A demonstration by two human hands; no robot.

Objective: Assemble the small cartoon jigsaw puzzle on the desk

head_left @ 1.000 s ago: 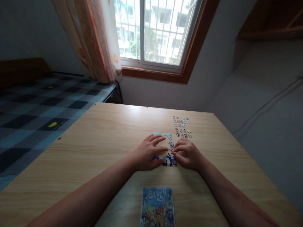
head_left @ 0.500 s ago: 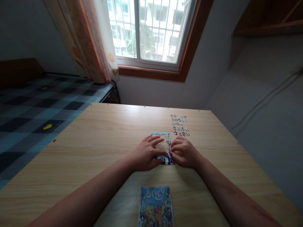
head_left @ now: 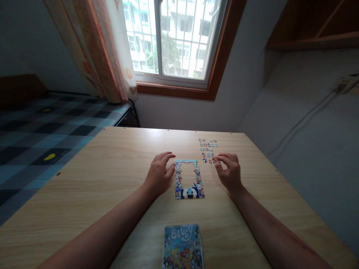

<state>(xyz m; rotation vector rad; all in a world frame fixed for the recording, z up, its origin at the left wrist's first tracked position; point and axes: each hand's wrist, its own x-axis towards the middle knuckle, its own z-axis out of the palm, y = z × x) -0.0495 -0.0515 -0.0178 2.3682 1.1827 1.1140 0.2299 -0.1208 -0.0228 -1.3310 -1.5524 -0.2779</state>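
A partly assembled jigsaw puzzle lies flat on the table, a rectangular frame of joined pieces around bare wood, with a blue dog face along its near edge. Beside its upper left edge rests my left hand, thumb and fingers apart and holding nothing. My right hand is over the near right corner of the loose jigsaw pieces, which lie in rows. Its thumb and index fingertips pinch at a small piece there, mostly hidden by the fingers. A "Bluey" puzzle box lies close to me, picture side up.
The wooden table meets the wall beneath a barred window. A bed with a checked cover stands on the left, by a curtain. At right, a cable hangs along the wall below a wooden shelf.
My right hand has moved from the puzzle's right edge up and right to the loose pieces. My left hand has drawn back leftward off the puzzle, uncovering it. The view has shifted slightly.
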